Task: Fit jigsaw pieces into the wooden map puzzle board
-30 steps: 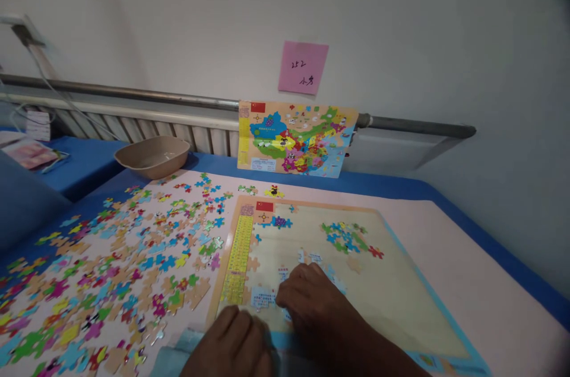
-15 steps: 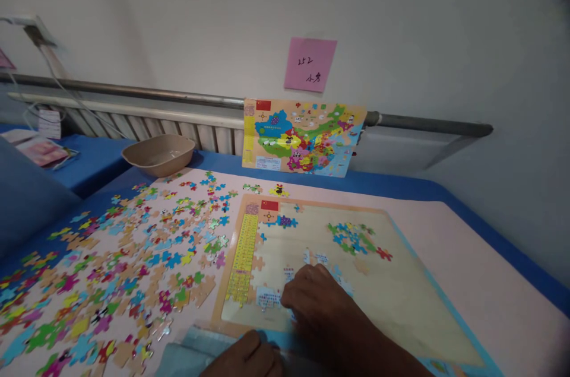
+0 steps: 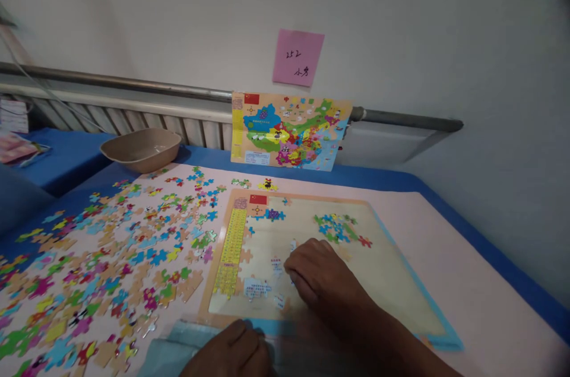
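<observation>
My right hand (image 3: 317, 273) is over the middle of the puzzle board (image 3: 378, 282), its fingers curled down and closed; anything in them is hidden. Beside its fingertips lie pale blue jigsaw pieces with printed text (image 3: 276, 264). A joined text block (image 3: 257, 288) sits toward the board's lower left. Near the board's front edge, my left hand (image 3: 234, 350) rests with bent fingers, next to a folded light blue item (image 3: 189, 334). What those fingers hold, if anything, is out of sight. A yellow strip (image 3: 230, 252) and a red flag section (image 3: 258, 200) are fitted along the frame.
Many loose jigsaw pieces (image 3: 155, 256) cover the table on the left. A cluster of pieces (image 3: 336, 227) lies on the board's upper right. Behind stand a beige basin (image 3: 142, 151) and a reference map (image 3: 285, 130) by a metal rail (image 3: 405, 119). A pink note (image 3: 298, 57) hangs above.
The view has shifted, moving the scene slightly left and up. My right hand has drawn away from the text block, showing a small text piece beside it. The left hand stays near the board's front edge.
</observation>
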{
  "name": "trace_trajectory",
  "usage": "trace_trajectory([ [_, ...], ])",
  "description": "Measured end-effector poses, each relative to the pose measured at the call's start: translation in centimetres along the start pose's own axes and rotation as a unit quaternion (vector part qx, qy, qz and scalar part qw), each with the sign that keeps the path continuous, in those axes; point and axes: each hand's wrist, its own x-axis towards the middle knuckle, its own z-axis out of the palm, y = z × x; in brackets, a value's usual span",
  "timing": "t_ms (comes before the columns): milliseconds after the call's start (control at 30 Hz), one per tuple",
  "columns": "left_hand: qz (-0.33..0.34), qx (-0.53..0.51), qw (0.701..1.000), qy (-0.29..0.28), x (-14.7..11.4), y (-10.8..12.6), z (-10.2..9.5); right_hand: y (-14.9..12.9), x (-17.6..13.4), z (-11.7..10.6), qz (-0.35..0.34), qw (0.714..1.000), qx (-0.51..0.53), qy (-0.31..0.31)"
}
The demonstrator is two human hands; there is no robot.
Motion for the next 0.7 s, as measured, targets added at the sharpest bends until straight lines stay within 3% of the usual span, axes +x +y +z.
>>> trace_trajectory([
  [267, -0.013, -0.056, 0.997, -0.045, 0.3, -0.2, -1.3, -0.4, -1.2, -0.9, 0.034, 0.999, -0.014, -0.034],
  [467, 0.010, -0.071, 0.995, -0.063, 0.3, -0.2, -1.8, 0.0, -3.1, 0.0, 0.059, 0.998, -0.007, -0.007],
  [700, 0.021, -0.041, 0.998, -0.040, 0.2, 0.1, -1.5, -3.3, -3.4, 1.2, 0.114, 0.993, 0.001, -0.024],
])
